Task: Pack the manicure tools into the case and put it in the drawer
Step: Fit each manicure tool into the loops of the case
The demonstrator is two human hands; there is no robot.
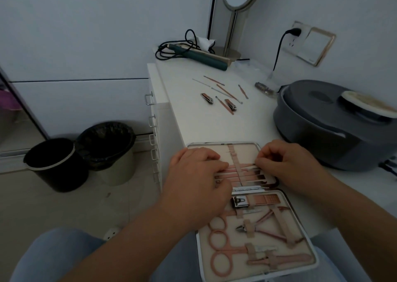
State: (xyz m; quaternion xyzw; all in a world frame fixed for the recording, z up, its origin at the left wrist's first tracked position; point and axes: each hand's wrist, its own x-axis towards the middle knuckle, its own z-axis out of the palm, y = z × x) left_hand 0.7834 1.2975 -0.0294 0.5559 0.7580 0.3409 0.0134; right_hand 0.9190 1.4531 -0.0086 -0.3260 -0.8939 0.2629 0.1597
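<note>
The manicure case (300,234) lies open at the near end of the white table, its near half overhanging the edge. Pink scissors (221,253), nippers (264,228) and a clipper (241,202) sit strapped in the near half. Thin pink tools (247,173) lie under the centre strap of the far half. My left hand (197,178) rests on that far half's left side, fingers curled over the tool ends. My right hand (287,163) pinches a thin tool at the right side. Loose tools (223,92), among them two clippers (207,98), lie farther up the table.
A grey round appliance (330,122) stands at the right of the table. A hair iron with cord (199,53), a mirror stand (234,19) and a wall socket sit at the far end. A drawer unit (153,118) is left of the table. Two bins (81,155) stand on the floor.
</note>
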